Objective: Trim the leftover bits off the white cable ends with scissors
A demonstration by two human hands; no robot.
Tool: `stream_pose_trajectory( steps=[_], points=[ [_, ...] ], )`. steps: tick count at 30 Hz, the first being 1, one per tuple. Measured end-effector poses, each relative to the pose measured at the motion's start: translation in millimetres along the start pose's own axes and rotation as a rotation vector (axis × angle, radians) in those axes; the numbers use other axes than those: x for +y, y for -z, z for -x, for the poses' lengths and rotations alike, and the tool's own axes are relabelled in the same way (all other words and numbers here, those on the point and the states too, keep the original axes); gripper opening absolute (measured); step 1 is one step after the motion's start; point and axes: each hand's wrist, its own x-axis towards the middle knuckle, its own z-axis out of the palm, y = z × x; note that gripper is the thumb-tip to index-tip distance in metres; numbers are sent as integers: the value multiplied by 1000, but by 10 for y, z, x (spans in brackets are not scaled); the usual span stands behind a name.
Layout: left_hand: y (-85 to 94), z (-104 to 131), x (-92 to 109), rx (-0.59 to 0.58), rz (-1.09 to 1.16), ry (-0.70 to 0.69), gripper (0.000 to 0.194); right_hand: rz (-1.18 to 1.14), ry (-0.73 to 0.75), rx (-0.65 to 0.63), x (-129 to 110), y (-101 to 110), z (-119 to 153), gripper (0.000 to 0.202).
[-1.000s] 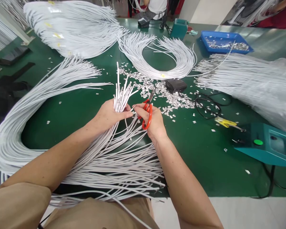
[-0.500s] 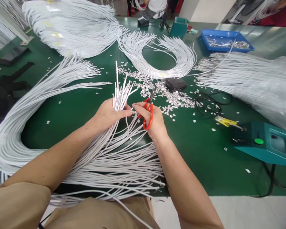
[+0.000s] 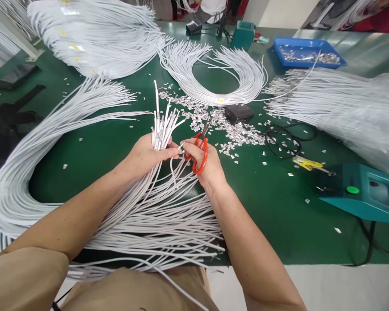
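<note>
My left hand is closed around a bunch of white cables, whose ends stick up above the fist. Between its thumb and fingers one cable end points toward the other hand. My right hand has red-handled scissors hooked in it, blades pointing up and away. Its thumb and forefinger pinch at that same cable end, close to my left thumb. More white cables lie in a thick loop under both forearms, their ends fanned toward the right.
Small silvery scraps litter the green table around a black block. Cable bundles lie at the back left and right. A blue tray holds more scraps. At right stand a teal machine and yellow-handled cutters.
Both hands stay nearly in place, the fingertips still meeting at the cable end. The right hand and scissors have shifted very slightly to the left.
</note>
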Motion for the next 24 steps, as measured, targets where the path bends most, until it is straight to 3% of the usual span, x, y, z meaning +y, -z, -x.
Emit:
stream_pose_trajectory(
  steps=[8,12,14,18,21,24],
  points=[
    [25,-30,22,-187,204,32,34,-29,37,-23,19,-45,27,12],
    [48,-39,33,-237,186,77,35,16,18,-123,-11,-20,17,19],
    [46,-40,34,-213,152,71,35,51,19,-107,-32,6,6,24],
    [34,-41,3,-92,48,3,36,131,102,57,-79,35,15,27],
    [33,-44,-40,-25,-1,-37,37,198,127,12,-96,18,44,24],
    [39,-39,-53,-37,51,-43,43,242,149,-11,-68,1,42,14]
  ],
)
